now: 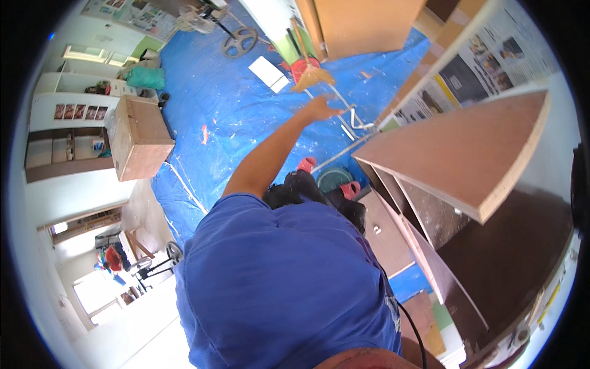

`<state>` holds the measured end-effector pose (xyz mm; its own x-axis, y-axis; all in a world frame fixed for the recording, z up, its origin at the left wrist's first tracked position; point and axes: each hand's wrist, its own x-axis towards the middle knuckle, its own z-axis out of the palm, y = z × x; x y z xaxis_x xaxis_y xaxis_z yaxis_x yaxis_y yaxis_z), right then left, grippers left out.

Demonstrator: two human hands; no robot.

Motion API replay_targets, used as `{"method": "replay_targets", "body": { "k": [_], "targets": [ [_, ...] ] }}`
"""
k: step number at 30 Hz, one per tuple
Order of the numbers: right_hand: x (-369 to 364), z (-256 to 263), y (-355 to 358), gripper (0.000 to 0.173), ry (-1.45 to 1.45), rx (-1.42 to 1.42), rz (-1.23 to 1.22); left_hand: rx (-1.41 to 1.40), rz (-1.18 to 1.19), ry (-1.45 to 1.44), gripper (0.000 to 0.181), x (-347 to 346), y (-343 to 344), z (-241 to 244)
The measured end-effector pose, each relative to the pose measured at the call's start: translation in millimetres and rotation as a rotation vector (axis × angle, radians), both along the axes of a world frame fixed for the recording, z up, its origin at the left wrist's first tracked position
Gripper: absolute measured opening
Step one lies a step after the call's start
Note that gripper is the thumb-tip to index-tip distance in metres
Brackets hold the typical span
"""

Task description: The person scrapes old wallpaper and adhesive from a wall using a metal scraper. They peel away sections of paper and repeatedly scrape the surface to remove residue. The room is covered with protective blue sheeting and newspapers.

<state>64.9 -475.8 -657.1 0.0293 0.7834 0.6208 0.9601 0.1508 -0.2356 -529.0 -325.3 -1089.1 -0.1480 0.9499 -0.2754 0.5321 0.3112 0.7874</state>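
My left arm stretches out over a blue tarpaulin [258,115] spread on the floor. My left hand [320,109] is blurred, and whether it grips anything cannot be told. Just right of its fingers is a thin white bent object [356,121], perhaps a paint roller frame. Above the hand, a straw broom [313,77] leans at a red dustpan [302,66]. My right hand is out of view; part of an arm shows at the bottom edge. Below the left hand are pink footwear [306,164] and a round greenish bucket or tub [334,179].
A curved-edged wooden panel [456,147] tops an open cabinet on the right. A wooden box cabinet [143,138] stands left. White boards [268,74] lie on the tarpaulin near a stand with a wheel-like base [239,42]. An orange-brown door [364,27] is at the top.
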Motion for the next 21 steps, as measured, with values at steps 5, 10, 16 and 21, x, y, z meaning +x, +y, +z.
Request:
{"method": "replay_targets", "body": {
  "k": [5, 10, 16, 21],
  "targets": [
    [-17.5, -52.9, 24.7, 0.056, 0.006, 0.010, 0.096, -0.133, -0.305, 0.270, 0.077, -48.8, -65.7, -137.6],
    [-42.5, -106.3, 32.8, 0.053, -0.011, 0.010, 0.126, -0.332, -0.530, 0.183, 0.071, -62.3, -157.7, -151.4],
    [-70.9, -162.2, 27.4, 0.051, -0.058, 0.060, 0.100, -0.541, -0.864, -0.135, 0.038, -58.1, -236.0, -90.0],
    [-117.3, -166.3, 14.4, 0.049, -0.131, 0.128, 0.043, -0.377, -0.966, -0.078, 0.052, -100.0, -216.7, -283.6]
  ]
}}
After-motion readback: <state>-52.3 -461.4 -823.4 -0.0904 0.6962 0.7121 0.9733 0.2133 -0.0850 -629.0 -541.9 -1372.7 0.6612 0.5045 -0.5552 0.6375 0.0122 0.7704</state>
